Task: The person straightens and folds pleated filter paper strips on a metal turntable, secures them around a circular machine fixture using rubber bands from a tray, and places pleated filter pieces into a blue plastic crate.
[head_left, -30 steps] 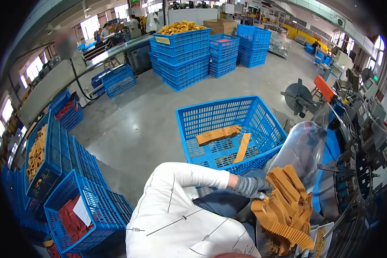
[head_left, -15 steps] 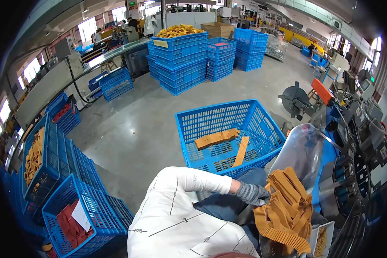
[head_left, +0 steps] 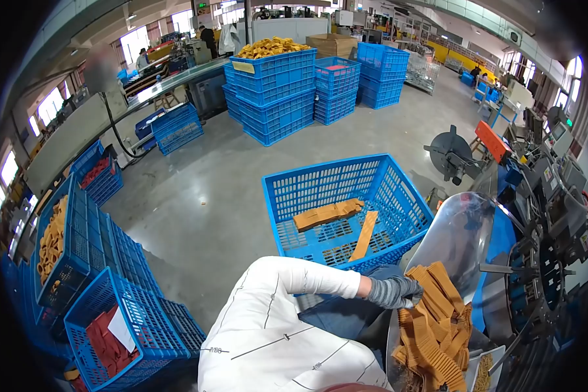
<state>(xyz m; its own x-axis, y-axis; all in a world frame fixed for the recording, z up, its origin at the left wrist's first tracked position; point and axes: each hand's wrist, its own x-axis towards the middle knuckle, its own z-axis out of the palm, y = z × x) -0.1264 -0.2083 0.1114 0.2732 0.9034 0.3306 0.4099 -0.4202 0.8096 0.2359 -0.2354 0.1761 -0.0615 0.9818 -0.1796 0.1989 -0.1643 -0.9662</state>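
Observation:
My left hand (head_left: pixel 396 292), in a grey knit glove, is at the upper left edge of a heap of orange-tan folded strips (head_left: pixel 438 320). Its fingers are curled against the strips; what lies between them, if anything, is hidden. The heap rests at the lower end of a shiny metal chute (head_left: pixel 460 228). A small white tray (head_left: pixel 496 358) with thin yellowish pieces stands at the heap's lower right. My right hand is out of sight.
A blue crate (head_left: pixel 330 166) ahead holds a few tan strips. A round machine (head_left: pixel 536 274) is at the right. Stacked crates (head_left: pixel 277 81) stand behind; a crate with red pieces (head_left: pixel 88 326) is at the lower left. A reel (head_left: pixel 449 153) stands beyond the chute.
My left hand has moved slightly up and to the right along the heap. The strips at the heap's left edge have shifted, and a metal bar now shows at the round machine.

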